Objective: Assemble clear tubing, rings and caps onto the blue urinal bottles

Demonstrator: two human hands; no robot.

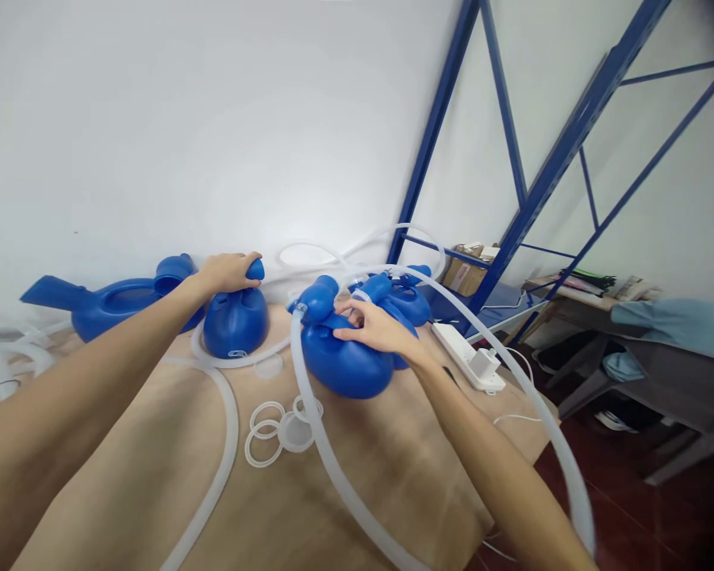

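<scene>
My left hand (pixel 229 274) is closed around the upper part of a blue plastic urinal bottle (pixel 236 325), just below its blue neck end. My right hand (pixel 374 323) curls over the handle of another blue urinal bottle (pixel 351 369), which lies on the table. From that bottle's capped spout (pixel 320 298) a translucent hose (pixel 327 444) runs down toward the front edge of the view. Partly behind my right hand are more blue bottles (pixel 410 301) with hoses. White sealing rings (pixel 264 446) and a translucent round disc (pixel 296 432) lie in front.
Another blue bottle (pixel 116 305) lies at the left against the wall. A white power strip (pixel 467 357) sits near the table's right edge. Blue shelving (pixel 523 202) stands behind on the right, with a grey chair (pixel 666 381) beyond. Loose hoses (pixel 229 412) cross the brown tabletop (pixel 255 515).
</scene>
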